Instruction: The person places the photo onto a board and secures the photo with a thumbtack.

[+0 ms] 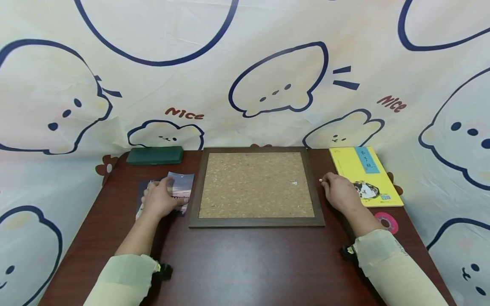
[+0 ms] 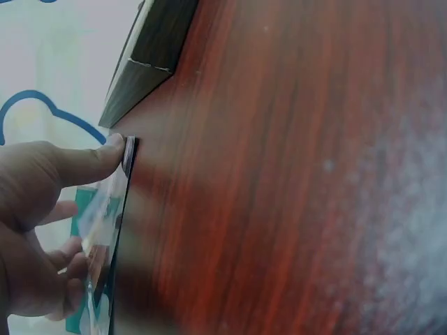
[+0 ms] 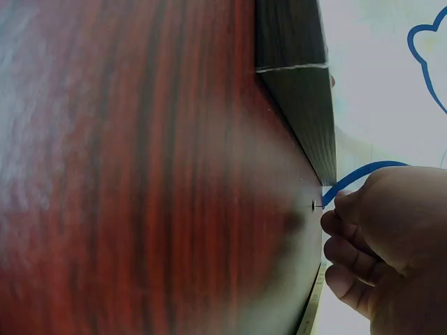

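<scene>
At the left of the table, my left hand (image 1: pixel 158 199) grips a photo print (image 1: pixel 181 183) with a purple-blue scene, thumb and fingers spread across it. Darker prints (image 1: pixel 142 191) lie under that hand. In the left wrist view, the thumb meets the edge of the glossy print (image 2: pixel 105 230). My right hand (image 1: pixel 340 191), between the framed cork board (image 1: pixel 256 187) and the yellow book (image 1: pixel 350 165), pinches a tiny pushpin (image 3: pixel 316 205) between thumb and forefinger. The other fingers are curled. Two small pale marks show on the cork.
A dark green case (image 1: pixel 155 156) lies at the back left of the brown table (image 1: pixel 245 263). By my right wrist is a pink ring-shaped roll (image 1: pixel 389 222). A cloth (image 1: pixel 268 25) with cartoon drawings hangs behind the table.
</scene>
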A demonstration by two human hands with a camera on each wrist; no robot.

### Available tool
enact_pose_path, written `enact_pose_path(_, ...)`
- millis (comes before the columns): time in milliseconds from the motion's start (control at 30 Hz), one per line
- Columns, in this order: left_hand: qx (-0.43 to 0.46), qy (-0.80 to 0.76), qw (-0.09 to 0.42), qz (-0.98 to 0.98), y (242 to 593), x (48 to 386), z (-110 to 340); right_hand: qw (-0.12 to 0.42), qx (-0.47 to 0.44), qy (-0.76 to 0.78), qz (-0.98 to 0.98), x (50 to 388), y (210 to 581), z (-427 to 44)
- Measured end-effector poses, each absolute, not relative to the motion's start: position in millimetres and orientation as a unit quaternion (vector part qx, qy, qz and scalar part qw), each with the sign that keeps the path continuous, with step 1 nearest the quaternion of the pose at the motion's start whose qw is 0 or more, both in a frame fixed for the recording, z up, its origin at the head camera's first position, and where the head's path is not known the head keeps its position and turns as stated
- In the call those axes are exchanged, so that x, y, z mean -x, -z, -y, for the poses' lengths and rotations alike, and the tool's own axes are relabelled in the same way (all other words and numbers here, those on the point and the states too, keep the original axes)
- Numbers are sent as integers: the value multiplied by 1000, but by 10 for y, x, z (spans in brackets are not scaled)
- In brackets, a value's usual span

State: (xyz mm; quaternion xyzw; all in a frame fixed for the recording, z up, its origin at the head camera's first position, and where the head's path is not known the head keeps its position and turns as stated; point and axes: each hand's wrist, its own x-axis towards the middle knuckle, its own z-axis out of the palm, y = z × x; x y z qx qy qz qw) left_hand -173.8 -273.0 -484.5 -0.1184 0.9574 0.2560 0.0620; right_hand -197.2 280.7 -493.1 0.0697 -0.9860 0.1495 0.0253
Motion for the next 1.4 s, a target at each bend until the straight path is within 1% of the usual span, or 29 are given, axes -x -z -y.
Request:
enact_pose_path(100,115,-285,37,-951,4845,1716,2756,27,-65,-157,985,1959,4918,-2799)
enact_pose_path(333,105,-341,-39,-933,4908,1680,2852,45,-60,-184,980,1934,4886,-2782)
enact_pose_path(433,117,-370,-59,-920,4913,1661,2878,55,-62,-196,977,1924,4876,-2762)
enact_pose_path(533,129,-416,-67,-898,4871,1639,2881,71,-67,-207,973,1917,4866,-2741)
enact_pose_path(767,164,-499,-72,-848,4708,1622,2871,91,-95,-222,966,1923,4830,-2676)
enact_pose_path(1067,162,-560,-78,-809,4521,1641,2765,89,-88,-228,966,1936,4775,-2546)
enact_pose_path(1400,112,-605,-35,-787,4515,1688,2527,84,-105,-248,959,1950,4771,-2356)
